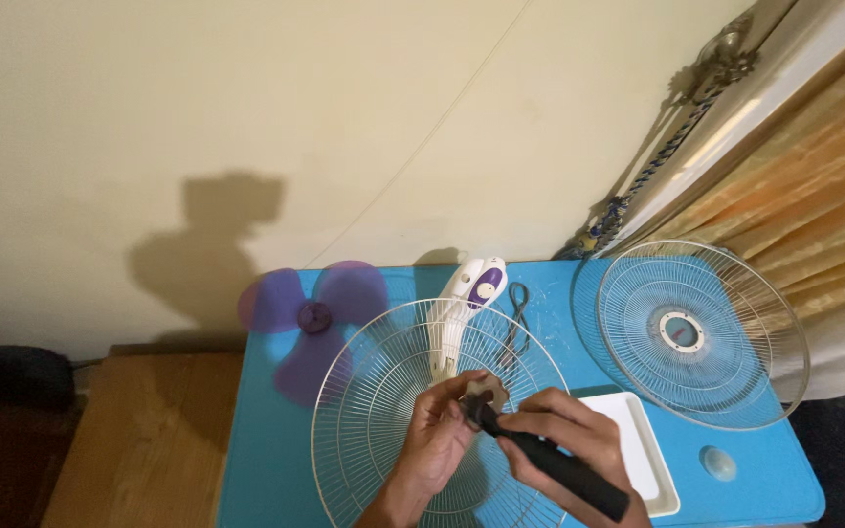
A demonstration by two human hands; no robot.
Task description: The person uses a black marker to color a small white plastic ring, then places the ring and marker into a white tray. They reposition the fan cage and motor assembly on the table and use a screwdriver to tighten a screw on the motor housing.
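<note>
Landmark: wire guard point(383, 411), lying flat on the blue counter point(735, 489), just in front of me.
Left hand point(437, 430): fingers pinched on the small hub part point(486, 389) at the guard's centre, steadying it.
Right hand point(564, 435): fingers wrapped tight round the black screwdriver point(564, 471); its tip meets the hub part beside my left fingertips.
Doing it well, as I judge: keep the shaft square to the fastener, press down before turning, and let my left fingers stop the guard from spinning. I cannot see the screw head itself.
Right of the guard: white tray point(652, 460), touching my right hand's edge; beyond it, 1 second guard point(701, 332), propped tilted.
Behind the guard: white and purple motor housing point(466, 303).
Left of the guard: purple blade point(310, 318), 3 lobes, partly under its rim.
</note>
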